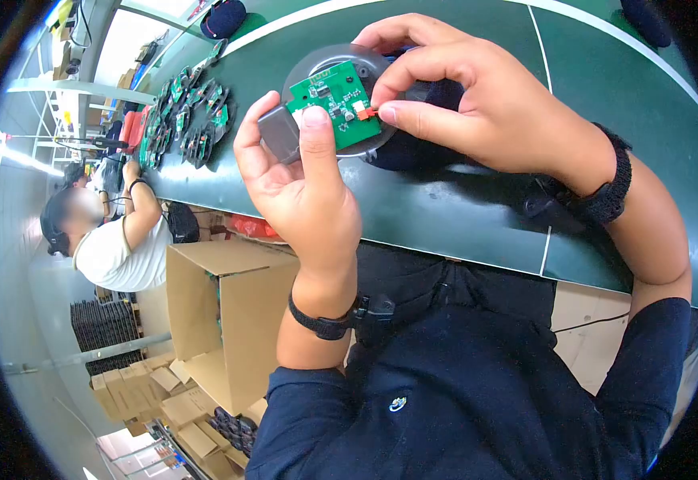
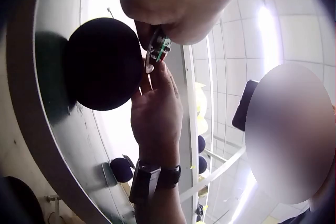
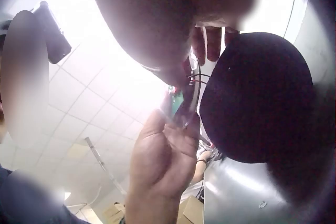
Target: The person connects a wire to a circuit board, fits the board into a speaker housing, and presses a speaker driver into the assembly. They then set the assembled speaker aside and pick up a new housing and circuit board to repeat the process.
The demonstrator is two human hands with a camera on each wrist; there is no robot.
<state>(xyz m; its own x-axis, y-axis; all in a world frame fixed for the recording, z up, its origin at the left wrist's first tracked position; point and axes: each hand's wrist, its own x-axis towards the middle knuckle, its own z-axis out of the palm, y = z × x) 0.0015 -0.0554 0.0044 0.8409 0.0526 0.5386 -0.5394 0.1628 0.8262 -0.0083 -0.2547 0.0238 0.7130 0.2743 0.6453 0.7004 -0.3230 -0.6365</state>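
Gripping a round, smooth gray housing [image 1: 314, 60] and a boxy dark-gray piece [image 1: 279, 134] in the left hand [image 1: 309, 188], with thumb on the flat green circuit board [image 1: 339, 92]. Pinching a small orange-red connector [image 1: 363, 114] at the board's edge with the right hand [image 1: 497, 108], above a glossy green tabletop [image 1: 445, 216] and beside a black rounded body [image 2: 102, 64].

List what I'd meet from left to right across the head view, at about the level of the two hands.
Pile of circuit boards → left hand → green circuit board → right hand → black wristband on the right wrist.
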